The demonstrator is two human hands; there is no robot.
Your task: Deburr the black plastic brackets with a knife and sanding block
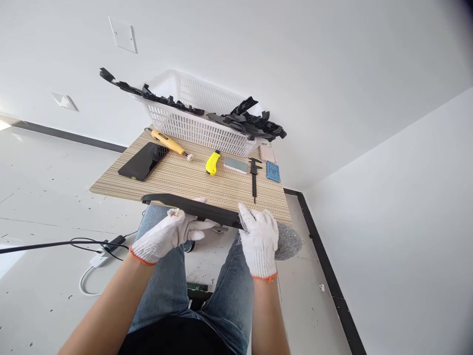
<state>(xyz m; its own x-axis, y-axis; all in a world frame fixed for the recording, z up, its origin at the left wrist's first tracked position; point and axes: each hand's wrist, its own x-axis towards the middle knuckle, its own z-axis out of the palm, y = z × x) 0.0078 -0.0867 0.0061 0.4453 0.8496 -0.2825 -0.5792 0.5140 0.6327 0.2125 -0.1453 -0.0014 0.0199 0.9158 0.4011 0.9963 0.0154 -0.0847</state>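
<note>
A long black plastic trim piece (207,211) lies across my lap side of the table, held in both gloved hands. My left hand (175,230), in a white knit glove with an orange cuff, is closed on its middle from below. The glove has a hole through which a fingertip shows. My right hand (258,234), gloved the same way, grips the right end between thumb and fingers. Beyond the part, on the table, lie a yellow utility knife (212,162), a grey-topped block (235,165) and a black caliper (254,177).
A white plastic basket (199,130) at the table's back bears several black plastic parts (247,121). A yellow rotary tool (168,142), a black tablet (144,161), a blue packet (273,171) and a pinkish phone (267,152) lie on the wooden table (192,185). A power strip (107,251) is on the floor.
</note>
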